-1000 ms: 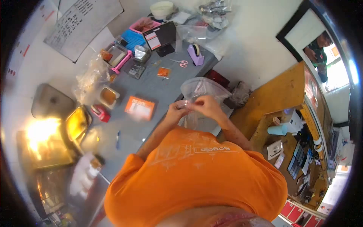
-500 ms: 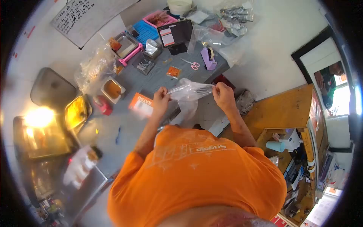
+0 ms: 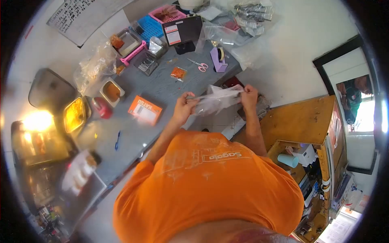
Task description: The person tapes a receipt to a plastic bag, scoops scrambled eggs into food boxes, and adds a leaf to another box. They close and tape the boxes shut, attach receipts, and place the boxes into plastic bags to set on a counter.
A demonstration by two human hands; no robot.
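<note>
A clear plastic bag [image 3: 219, 99] is stretched between my two hands, in front of my chest and past the counter's edge. My left hand [image 3: 184, 107] pinches the bag's left side, its fingers bent and slightly blurred. At the opposite side, my right hand [image 3: 249, 98] is closed on the bag's gathered edge. An orange and white box marked KATSU [image 3: 145, 110] lies on the counter, left of my left hand. Farther back rest a small orange-filled packet [image 3: 178, 73], pink-handled scissors [image 3: 201, 66] and a purple tape dispenser [image 3: 219, 60].
The grey counter [image 3: 133, 87] also holds a pen [image 3: 117, 140], metal food trays [image 3: 111, 92], a tablet on a stand [image 3: 183, 33] and a pink basket [image 3: 167, 14]. A wooden cabinet [image 3: 300, 117] stands to the right.
The bag and both hands have shifted a little to the right in view, and the bag's hanging part is now bunched higher. The KATSU box, hidden in part by my left hand before, shows whole.
</note>
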